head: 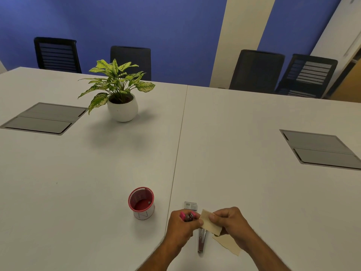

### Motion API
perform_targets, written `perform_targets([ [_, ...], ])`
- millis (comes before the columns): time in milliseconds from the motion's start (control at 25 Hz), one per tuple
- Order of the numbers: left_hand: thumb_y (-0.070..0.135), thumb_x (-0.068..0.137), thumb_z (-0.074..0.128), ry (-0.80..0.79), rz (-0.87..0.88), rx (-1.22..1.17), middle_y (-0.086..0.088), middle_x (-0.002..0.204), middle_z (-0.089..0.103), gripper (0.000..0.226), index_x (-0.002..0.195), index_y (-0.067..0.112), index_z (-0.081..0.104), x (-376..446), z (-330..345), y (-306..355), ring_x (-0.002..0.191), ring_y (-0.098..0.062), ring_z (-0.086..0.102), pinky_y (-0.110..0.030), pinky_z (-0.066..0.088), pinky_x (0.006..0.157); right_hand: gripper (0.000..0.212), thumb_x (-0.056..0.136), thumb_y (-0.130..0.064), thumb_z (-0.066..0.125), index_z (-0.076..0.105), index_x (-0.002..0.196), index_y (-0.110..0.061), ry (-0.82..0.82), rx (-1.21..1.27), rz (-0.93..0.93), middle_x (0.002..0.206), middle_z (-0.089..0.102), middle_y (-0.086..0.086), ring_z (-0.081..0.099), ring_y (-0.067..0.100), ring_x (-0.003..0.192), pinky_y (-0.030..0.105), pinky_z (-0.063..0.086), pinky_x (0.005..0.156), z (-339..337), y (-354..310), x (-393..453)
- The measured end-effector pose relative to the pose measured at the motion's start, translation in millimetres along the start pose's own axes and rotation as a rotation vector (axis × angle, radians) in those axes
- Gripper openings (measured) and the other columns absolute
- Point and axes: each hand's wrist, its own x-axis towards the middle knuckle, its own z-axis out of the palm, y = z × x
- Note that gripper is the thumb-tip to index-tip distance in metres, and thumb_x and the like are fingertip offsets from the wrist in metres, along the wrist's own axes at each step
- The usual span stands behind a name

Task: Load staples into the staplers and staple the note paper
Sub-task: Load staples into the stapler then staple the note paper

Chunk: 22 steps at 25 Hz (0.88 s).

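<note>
My left hand grips a small pink stapler just above the table's near edge. Right beside it, my right hand pinches a beige sheet of note paper, whose edge meets the stapler's mouth. A second, silver stapler lies on the table below both hands, pointing toward me. More beige note paper lies flat under my right wrist. A small grey staple box sits just beyond the hands.
A red-rimmed white cup holder stands left of my hands. Farther back are a potted plant and two grey cable hatches set into the white table. Black chairs line the far side.
</note>
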Motion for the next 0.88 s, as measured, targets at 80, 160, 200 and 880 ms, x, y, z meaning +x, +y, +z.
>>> perform_targets([
  [80, 0.002, 0.075, 0.079, 0.015, -0.020, -0.021, -0.002, 0.060, 0.066, 0.009, 0.080, 0.010, 0.077, 1, -1, -1, 0.038, -0.006, 0.049, -0.016, 0.039, 0.040, 0.020, 0.088, -0.021, 0.072, 0.080, 0.083, -0.003, -0.026, 0.027, 0.005, 0.076, 0.075, 0.010, 0.070, 0.020, 0.069, 0.034, 0.057, 0.063, -2, 0, 0],
  [160, 0.002, 0.075, 0.079, 0.043, -0.045, -0.045, -0.001, 0.058, 0.064, 0.011, 0.085, 0.007, 0.077, 2, -1, -2, 0.035, -0.006, 0.046, -0.015, 0.036, 0.038, 0.026, 0.094, -0.021, 0.064, 0.078, 0.088, 0.001, -0.059, 0.090, 0.032, 0.083, 0.075, 0.014, 0.071, 0.026, 0.076, 0.038, 0.060, 0.067, -6, 0, 1],
  [200, 0.002, 0.075, 0.078, 0.055, -0.053, -0.056, -0.001, 0.057, 0.064, 0.012, 0.086, 0.006, 0.077, 3, -2, -3, 0.034, -0.006, 0.045, -0.014, 0.035, 0.037, 0.027, 0.096, -0.020, 0.062, 0.077, 0.090, 0.002, -0.069, 0.106, 0.042, 0.085, 0.075, 0.015, 0.072, 0.027, 0.078, 0.038, 0.060, 0.069, -7, 0, 2],
  [880, 0.012, 0.083, 0.068, 0.279, 0.253, 0.330, 0.014, 0.055, 0.066, 0.026, 0.069, 0.034, 0.069, 7, 2, -2, 0.058, 0.005, 0.062, -0.007, 0.045, 0.053, 0.059, 0.039, -0.084, 0.067, 0.068, 0.079, -0.041, 0.389, -0.573, -0.138, 0.119, 0.046, -0.024, 0.035, 0.004, 0.122, 0.037, 0.035, 0.101, 62, -33, -16],
])
